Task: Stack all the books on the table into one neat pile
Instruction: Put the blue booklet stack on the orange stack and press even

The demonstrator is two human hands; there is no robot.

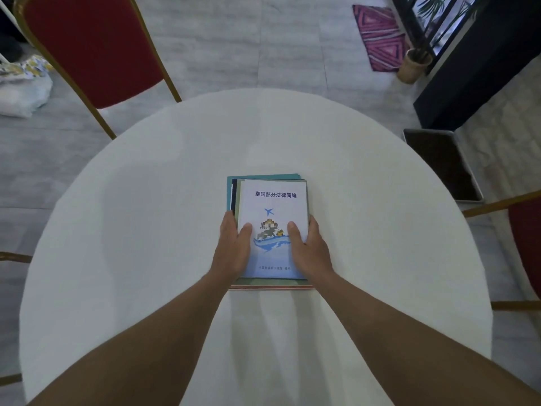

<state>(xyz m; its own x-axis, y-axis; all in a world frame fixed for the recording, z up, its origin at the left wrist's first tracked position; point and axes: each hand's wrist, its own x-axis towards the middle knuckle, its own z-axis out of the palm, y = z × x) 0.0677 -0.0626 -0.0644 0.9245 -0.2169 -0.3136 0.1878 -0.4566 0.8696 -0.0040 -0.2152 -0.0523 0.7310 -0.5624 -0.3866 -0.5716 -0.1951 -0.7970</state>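
Note:
A pile of books lies in the middle of the round white table (146,230). The top book (275,197) is white and pale blue, with dark blue characters, a small plane and an elephant picture. Teal, dark and grey-green covers (234,186) stick out a little at the pile's left and far edges, and a reddish edge shows at the near side. My left hand (232,247) presses the pile's left side, thumb on the top cover. My right hand (310,247) holds the right side in the same way.
A red chair with a gold frame (96,48) stands beyond the table at the left. Another red chair (527,244) is at the right edge. A dark tray (442,162), a black cabinet (480,68), a potted plant (414,64) and a pink mat (379,36) are at the right.

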